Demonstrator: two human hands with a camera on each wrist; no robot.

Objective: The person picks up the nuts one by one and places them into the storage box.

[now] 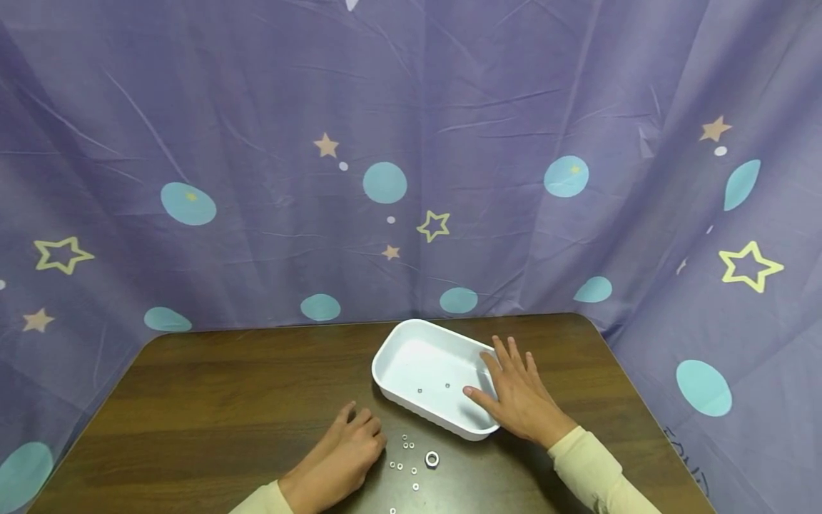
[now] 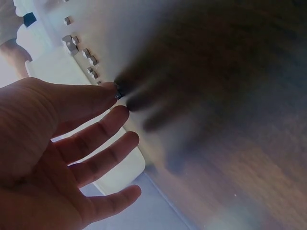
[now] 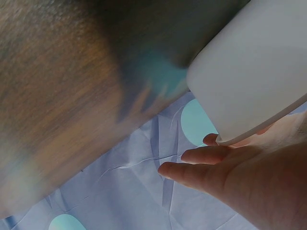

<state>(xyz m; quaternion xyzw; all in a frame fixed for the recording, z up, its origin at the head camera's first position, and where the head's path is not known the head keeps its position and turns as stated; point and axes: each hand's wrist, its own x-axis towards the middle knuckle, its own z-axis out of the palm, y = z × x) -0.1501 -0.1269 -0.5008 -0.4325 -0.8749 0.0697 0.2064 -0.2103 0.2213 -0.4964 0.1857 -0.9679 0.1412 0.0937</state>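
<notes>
My left hand (image 1: 349, 450) is over the table, left of the loose nuts. In the left wrist view its thumb and forefinger pinch a small dark nut (image 2: 118, 91) at their tips, while the other fingers are spread. My right hand (image 1: 523, 400) rests at the right end of a white plastic tray (image 1: 417, 360), fingers straight and spread, thumb over the inside. From the right wrist view, fingers (image 3: 192, 173) reach out past the tray's rim. Two small nuts (image 1: 447, 385) lie on the tray floor.
Several small nuts (image 1: 399, 466) are scattered on the brown wooden table (image 1: 225, 400) in front of the tray. Among them sits one larger nut (image 1: 432, 460). A purple curtain (image 1: 257, 178) with stars and blue spots hangs behind the table and along its sides.
</notes>
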